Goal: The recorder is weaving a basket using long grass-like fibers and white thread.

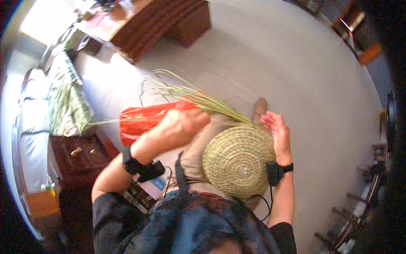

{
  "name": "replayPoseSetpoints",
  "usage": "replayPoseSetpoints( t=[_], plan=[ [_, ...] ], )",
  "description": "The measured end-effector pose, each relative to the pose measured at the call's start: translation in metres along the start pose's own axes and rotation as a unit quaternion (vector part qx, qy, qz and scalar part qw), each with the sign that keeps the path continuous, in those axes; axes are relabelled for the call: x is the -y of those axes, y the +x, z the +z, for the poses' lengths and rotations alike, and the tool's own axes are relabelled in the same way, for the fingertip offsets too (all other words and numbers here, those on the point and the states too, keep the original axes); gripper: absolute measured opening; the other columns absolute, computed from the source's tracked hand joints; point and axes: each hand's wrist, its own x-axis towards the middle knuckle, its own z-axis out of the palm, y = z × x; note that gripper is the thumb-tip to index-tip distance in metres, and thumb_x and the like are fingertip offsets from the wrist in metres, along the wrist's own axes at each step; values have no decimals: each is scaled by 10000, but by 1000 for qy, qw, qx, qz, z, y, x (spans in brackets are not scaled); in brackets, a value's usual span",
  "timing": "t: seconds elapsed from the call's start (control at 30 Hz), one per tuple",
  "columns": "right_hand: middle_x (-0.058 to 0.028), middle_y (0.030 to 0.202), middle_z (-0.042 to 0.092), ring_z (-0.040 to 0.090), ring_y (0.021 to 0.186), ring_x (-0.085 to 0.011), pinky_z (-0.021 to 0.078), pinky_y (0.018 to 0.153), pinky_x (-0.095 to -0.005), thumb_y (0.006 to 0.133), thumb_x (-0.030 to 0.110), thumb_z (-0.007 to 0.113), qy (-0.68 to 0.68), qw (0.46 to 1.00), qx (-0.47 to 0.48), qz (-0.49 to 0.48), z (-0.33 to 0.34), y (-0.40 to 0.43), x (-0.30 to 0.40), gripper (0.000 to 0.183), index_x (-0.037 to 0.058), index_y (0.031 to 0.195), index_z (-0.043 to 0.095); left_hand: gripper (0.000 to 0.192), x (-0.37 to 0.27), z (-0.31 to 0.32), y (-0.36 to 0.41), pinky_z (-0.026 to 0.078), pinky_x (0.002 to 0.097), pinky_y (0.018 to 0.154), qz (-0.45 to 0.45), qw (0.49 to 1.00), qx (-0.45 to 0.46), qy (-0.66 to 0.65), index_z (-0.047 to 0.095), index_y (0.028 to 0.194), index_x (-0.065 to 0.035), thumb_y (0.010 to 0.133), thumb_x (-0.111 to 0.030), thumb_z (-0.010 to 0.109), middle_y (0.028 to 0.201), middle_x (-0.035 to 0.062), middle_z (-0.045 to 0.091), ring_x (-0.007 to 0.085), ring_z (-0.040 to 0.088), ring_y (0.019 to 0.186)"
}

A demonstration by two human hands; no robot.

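Note:
A round coiled straw piece (239, 162), woven in rings, rests on my lap. From its far rim a bundle of long green-yellow straw strands (215, 103) runs up and to the left. My left hand (187, 125) is blurred and curled beside the near side of the bundle; whether it grips a strand cannot be told. My right hand (277, 131) is at the right rim of the coiled piece, fingers apart, near the base of the strands. A red plastic bag (139, 122) lies beyond my left forearm, partly hidden by it.
A dark wooden desk (158, 28) stands at the upper left. Nearer on the left are a dark wooden cabinet (82, 158) and a green patterned cloth (65, 95). A shoe (260, 108) shows on the pale floor (317, 111). Cables hang from both wrist devices.

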Motion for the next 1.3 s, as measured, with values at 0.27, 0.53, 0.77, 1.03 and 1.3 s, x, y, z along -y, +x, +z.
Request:
replayPoseSetpoints(
  t=[0.27,0.53,0.77,1.03,1.3],
  plan=[
    [-168,1228,580,551,1128,-231,395,957,-335,963,609,200,81,992,98,6,6,3,14,785,-52,1292,465,155,-67,72,78,500,418,591,55,992,23,-114,500,935,-52,787,-63,544,828,108,547,316,620,747],
    [-90,1041,650,606,934,-155,463,819,-278,970,352,488,-18,993,47,103,15,10,26,425,-25,1148,572,217,-53,83,58,485,404,763,-57,994,-52,-80,529,985,-51,770,-81,533,988,127,557,301,558,931],
    [-24,828,644,570,775,-91,466,697,-253,896,222,615,-296,916,242,124,36,41,30,271,-28,997,646,279,-51,109,42,484,391,756,-82,975,-152,-139,532,981,-42,705,-12,562,1041,114,570,302,568,907],
    [-25,731,627,565,663,-111,459,615,-283,852,166,642,-392,892,173,146,33,30,44,198,-21,911,666,250,-44,118,43,496,372,705,-90,961,-204,-167,569,932,-49,684,-26,581,990,100,590,290,580,843],
    [-79,718,556,561,611,-161,450,575,-276,768,40,660,-529,811,222,-115,64,40,51,96,-11,842,626,243,-42,122,39,508,351,625,-73,953,-249,-156,585,922,-68,681,-62,613,973,82,605,254,595,770]
  ],
)
